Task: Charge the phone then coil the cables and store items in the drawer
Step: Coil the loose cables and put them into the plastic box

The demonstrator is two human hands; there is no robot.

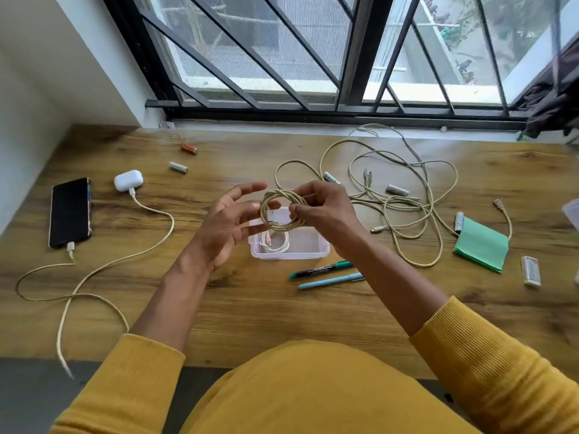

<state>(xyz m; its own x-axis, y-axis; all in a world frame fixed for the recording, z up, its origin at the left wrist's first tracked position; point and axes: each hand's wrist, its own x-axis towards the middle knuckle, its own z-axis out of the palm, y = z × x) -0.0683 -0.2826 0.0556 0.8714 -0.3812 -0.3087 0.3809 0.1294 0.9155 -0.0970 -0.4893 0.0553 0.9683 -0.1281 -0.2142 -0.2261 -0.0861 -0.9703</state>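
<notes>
Coil [283,213] pinched in right hand [324,216]; left hand [230,223] spread, fingers straight, holding nothing. Box [289,236] beneath both, loose cables [404,198] right, phone [70,212] far left.

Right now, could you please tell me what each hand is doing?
Left hand: open, fingers spread, holding nothing.
Right hand: pinching the coiled beige cable above the clear plastic box.

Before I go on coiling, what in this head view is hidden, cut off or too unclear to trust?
- Coiled cable: its right part is hidden by the right hand; the left hand is open beside it.
- Clear box: far side hidden behind both hands.
- Pale object: cut by the right edge.
- Cable from the phone: its end blurs past the table edge.
</notes>
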